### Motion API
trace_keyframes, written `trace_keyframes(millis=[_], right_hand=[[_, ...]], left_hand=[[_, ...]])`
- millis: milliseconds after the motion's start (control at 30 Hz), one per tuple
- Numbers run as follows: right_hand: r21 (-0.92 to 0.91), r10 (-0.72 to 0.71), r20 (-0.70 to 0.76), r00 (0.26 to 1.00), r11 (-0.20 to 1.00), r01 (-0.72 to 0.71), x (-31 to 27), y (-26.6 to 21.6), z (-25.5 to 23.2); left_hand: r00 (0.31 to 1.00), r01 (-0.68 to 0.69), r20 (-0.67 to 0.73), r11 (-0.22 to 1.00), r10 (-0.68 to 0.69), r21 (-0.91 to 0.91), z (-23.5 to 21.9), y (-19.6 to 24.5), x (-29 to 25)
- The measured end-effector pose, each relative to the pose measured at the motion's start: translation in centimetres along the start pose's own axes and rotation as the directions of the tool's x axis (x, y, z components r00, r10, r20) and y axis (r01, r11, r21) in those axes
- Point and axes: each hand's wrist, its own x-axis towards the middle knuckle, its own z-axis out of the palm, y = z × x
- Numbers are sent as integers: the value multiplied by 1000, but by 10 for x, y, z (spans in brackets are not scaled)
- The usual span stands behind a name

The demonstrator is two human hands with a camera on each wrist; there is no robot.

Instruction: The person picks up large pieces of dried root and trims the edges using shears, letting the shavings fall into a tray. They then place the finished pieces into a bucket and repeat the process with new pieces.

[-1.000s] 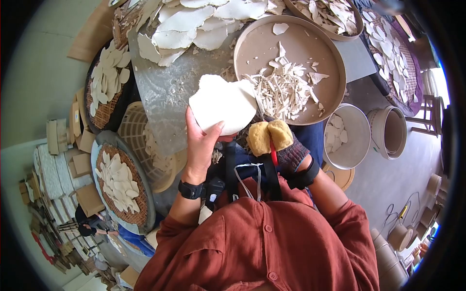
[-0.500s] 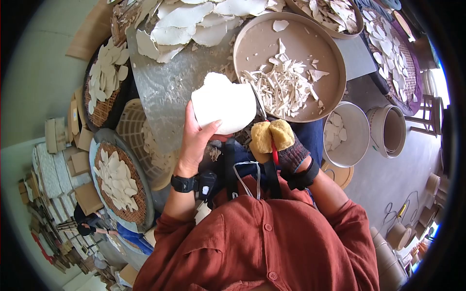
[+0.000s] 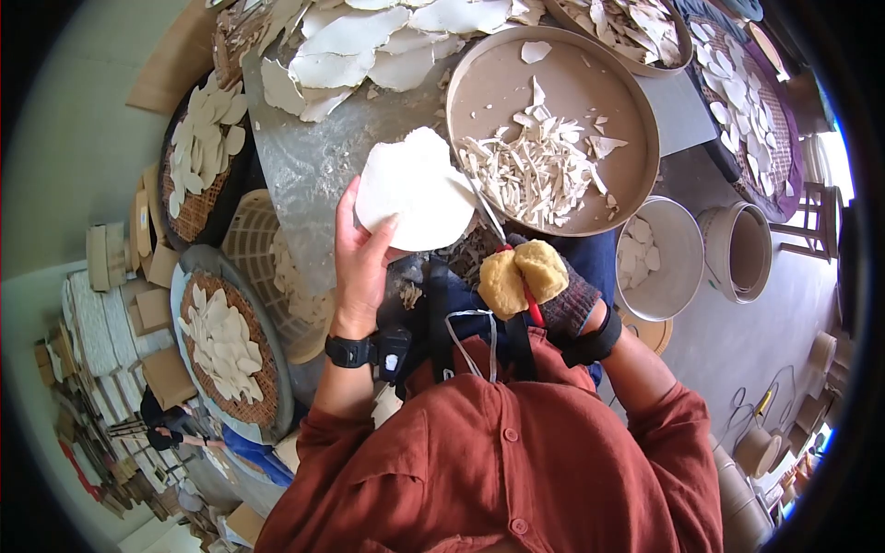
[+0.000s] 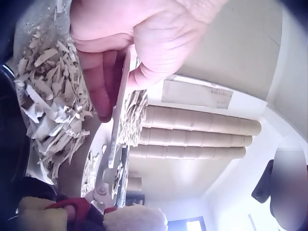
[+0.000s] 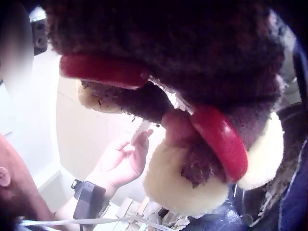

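My left hand (image 3: 361, 263) pinches a flat, off-white sheet (image 3: 415, 189) between thumb and fingers, its top edge ragged and its lower edge smooth and rounded. In the left wrist view the sheet (image 4: 120, 110) appears edge-on. My right hand (image 3: 573, 300), in a dark knitted glove, grips a pair of shears (image 3: 489, 214) with red handles. Thick yellow padding (image 3: 524, 278) covers some of its fingers. The shears' metal blades point up along the sheet's right edge. In the right wrist view a red handle (image 5: 221, 144) presses against the gloved fingers.
A round tray (image 3: 650, 138) of narrow offcuts sits ahead on the metal table (image 3: 295, 175). Large pale sheets (image 3: 350, 51) are heaped behind. Rounded pieces lie in a bucket (image 3: 687, 276) at right and on a woven tray (image 3: 277, 369) at left, beside a plastic basket (image 3: 244, 230).
The sheet has turned a little in my left hand and shifted slightly left. My right hand with the shears has moved slightly down and right, and the blades show more.
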Motion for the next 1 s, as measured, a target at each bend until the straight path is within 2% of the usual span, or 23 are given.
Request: trace_keyframes(millis=[133, 233, 333, 433, 500, 567, 600, 633, 667, 700, 767, 833, 900, 933, 1000], right_hand=[[199, 60, -11, 998, 978, -56, -3, -3, 4], [91, 65, -59, 996, 994, -59, -5, -2, 5], [-101, 40, -124, 991, 993, -53, -7, -4, 15], [-500, -123, -129, 984, 865, 42, -8, -6, 17], [-396, -110, -72, 991, 916, 72, -6, -7, 18], [-210, -83, 4, 997, 974, 82, -7, -6, 19], [-211, -83, 35, 996, 973, 88, -9, -9, 20], [-256, -93, 56, 994, 961, 104, -11, -8, 21], [-479, -127, 84, 988, 865, 151, -14, -8, 19], [-672, -160, 112, 981, 715, 193, -17, -8, 17], [-755, -171, 167, 971, 611, 237, -18, -10, 22], [-802, -132, 155, 979, 561, 203, -18, -17, 28], [-639, -107, 72, 992, 759, 128, -18, -14, 26], [-409, -97, 12, 995, 908, 93, -17, -7, 24], [-97, -45, -30, 999, 994, 42, -18, -4, 20]], left_hand=[[999, 8, 44, 1000, -9, 24, -1, 1, 5], [996, 14, 86, 999, -18, 43, -6, 2, 9], [994, 47, 94, 997, -52, 56, -7, 2, 12], [997, 42, 64, 997, -46, 60, -2, 5, 11], [993, -16, 116, 998, 8, 68, -13, -3, 19], [984, -96, 163, 991, 79, 98, -21, 0, 24], [975, -143, 187, 982, 118, 122, -24, 3, 24], [965, -186, 213, 972, 153, 146, -25, 5, 25], [942, -299, 220, 932, 254, 205, -26, 4, 27], [906, -407, 235, 875, 351, 262, -26, 4, 31], [830, -558, 264, 732, 492, 391, -30, -2, 39], [818, -574, 256, 713, 515, 403, -30, -5, 37], [810, -584, 255, 695, 528, 419, -30, -7, 35], [808, -587, 258, 688, 529, 426, -30, -7, 35], [803, -593, 267, 673, 532, 442, -31, -8, 34]])
